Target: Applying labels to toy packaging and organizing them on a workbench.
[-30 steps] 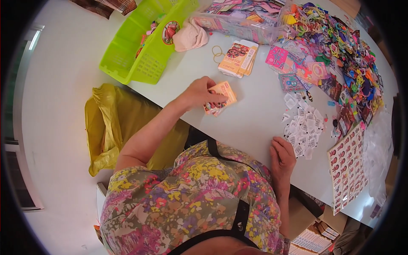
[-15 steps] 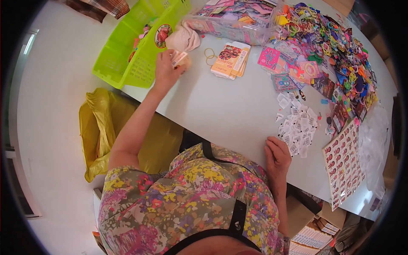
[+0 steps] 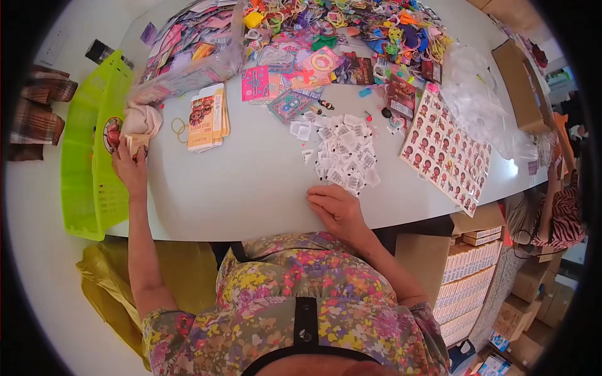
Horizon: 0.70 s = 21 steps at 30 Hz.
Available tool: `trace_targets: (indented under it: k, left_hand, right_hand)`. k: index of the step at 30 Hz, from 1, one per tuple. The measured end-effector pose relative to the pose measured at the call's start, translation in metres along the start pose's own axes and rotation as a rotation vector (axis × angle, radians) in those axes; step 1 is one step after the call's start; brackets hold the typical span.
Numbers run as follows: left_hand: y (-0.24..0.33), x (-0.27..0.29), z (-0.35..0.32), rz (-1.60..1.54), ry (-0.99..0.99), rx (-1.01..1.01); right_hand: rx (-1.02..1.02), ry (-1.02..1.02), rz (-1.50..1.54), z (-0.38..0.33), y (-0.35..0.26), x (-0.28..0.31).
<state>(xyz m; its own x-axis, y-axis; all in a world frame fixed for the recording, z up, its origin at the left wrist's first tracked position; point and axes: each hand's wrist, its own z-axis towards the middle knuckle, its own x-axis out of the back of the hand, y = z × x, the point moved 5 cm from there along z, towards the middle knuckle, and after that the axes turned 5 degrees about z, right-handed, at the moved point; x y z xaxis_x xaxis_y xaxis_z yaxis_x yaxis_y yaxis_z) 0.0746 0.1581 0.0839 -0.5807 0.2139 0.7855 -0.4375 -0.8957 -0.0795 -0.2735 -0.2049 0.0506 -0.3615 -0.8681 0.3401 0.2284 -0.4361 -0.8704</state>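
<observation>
At the left end of the table, my left hand (image 3: 130, 170) is closed on a small cream-coloured box (image 3: 137, 145). The box sits close against the side of a bright green plastic basket (image 3: 108, 194), just in front of a pale pink cloth (image 3: 143, 119). My right hand (image 3: 339, 212) rests at the near edge of the table, its fingers loosely bent and holding nothing. Just beyond its fingers spreads a pile of small white packets (image 3: 346, 153). A stack of flat orange-and-cream cartons (image 3: 207, 119) lies between the two hands, farther back.
A clear bin (image 3: 188, 81) of colourful packets stands at the far left. Tangled colourful trinkets (image 3: 370, 28) heap along the back, with printed cards (image 3: 291, 103) before them. A sticker sheet (image 3: 446, 150) and clear plastic bags (image 3: 476, 94) lie right. An open carton (image 3: 433, 266) stands below the table.
The view has swung to the right, so the table's things appear farther left. My left hand still holds the small box beside the basket. My right hand stays at the table edge.
</observation>
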Motion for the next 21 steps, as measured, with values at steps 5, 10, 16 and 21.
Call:
trace_targets:
  k: [5, 10, 16, 21]
  left_hand:
    - [0.006, 0.008, 0.003, 0.314, -0.277, 0.111]
    - [0.032, 0.024, -0.008, 0.418, -0.286, 0.220]
    - [0.112, 0.062, 0.008, -0.083, 0.019, -0.186]
    - [0.166, 0.004, 0.016, -0.223, -0.373, 0.142]
  right_hand:
    - [0.000, -0.022, -0.003, 0.003, -0.005, 0.001]
    - [0.010, -0.021, -0.002, 0.002, -0.007, 0.001]
    - [-0.004, -0.011, -0.021, 0.005, -0.007, 0.001]
    - [0.030, -0.057, -0.036, 0.005, -0.010, -0.004]
